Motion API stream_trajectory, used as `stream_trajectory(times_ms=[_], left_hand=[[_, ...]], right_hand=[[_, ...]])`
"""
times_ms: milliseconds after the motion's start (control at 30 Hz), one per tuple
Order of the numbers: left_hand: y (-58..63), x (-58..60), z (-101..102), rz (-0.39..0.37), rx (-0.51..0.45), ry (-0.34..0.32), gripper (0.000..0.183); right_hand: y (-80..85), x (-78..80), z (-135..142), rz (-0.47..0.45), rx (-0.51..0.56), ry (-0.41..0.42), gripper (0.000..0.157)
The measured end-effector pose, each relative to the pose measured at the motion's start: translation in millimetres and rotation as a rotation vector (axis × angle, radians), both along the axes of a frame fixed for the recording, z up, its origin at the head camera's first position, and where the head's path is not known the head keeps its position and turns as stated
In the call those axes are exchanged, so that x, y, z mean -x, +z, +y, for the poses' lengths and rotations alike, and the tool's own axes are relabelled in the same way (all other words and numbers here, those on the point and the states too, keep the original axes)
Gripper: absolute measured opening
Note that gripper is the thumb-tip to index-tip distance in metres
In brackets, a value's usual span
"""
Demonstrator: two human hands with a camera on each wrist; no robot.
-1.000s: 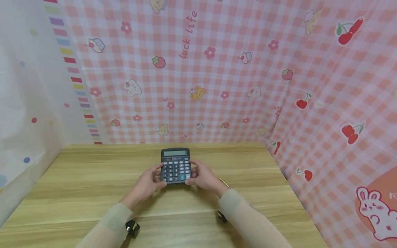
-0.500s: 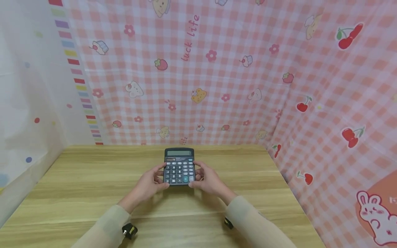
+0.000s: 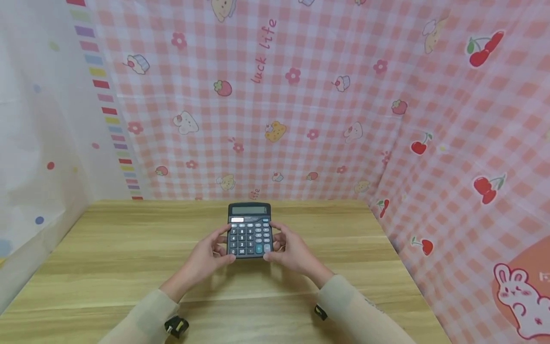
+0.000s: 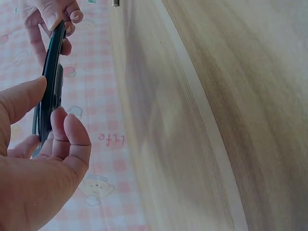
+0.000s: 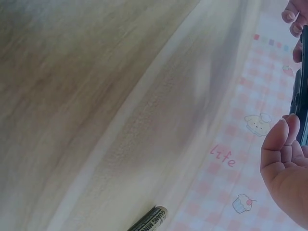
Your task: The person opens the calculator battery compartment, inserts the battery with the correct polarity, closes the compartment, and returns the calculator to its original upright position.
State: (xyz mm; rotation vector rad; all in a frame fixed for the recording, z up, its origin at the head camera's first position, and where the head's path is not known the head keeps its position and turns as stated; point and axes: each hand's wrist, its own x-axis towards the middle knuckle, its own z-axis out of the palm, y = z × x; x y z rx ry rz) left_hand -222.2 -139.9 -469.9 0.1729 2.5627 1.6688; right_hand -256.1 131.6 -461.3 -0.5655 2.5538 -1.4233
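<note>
A dark calculator [image 3: 250, 234] is held between both hands, its keys and display facing the head camera. My left hand [image 3: 206, 253] grips its left side, thumb at the lower corner and fingers along the edge and behind. On the opposite side my right hand [image 3: 294, 252] holds it the same way. In the left wrist view the calculator [image 4: 50, 86] shows edge-on, raised off the table, with curled fingers [image 4: 72, 137] behind it. Only a strip of the calculator [image 5: 302, 91] shows in the right wrist view, beside the right hand [image 5: 288, 178].
A wooden table [image 3: 129, 267] lies beneath the hands. Behind it hangs a pink checked cloth [image 3: 193, 95], with another printed cloth on the right and a white one on the left. A dark lettered cylinder [image 5: 148, 220] lies on the table in the right wrist view.
Both hands have brought the calculator slightly right and nearer the head camera. Its small solar panel now shines bright. The cylinder seen beside the right wrist earlier is now hidden in the head view.
</note>
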Motion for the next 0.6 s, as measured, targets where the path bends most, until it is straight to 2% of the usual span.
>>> stream_trajectory(times_ms=[600], left_hand=[[1.7,-8.9,-0.5,0.008,-0.046,0.001,0.090]], right_hand=[[-1.7,-3.5,-2.8,-0.012,0.023,-0.017,0.096]])
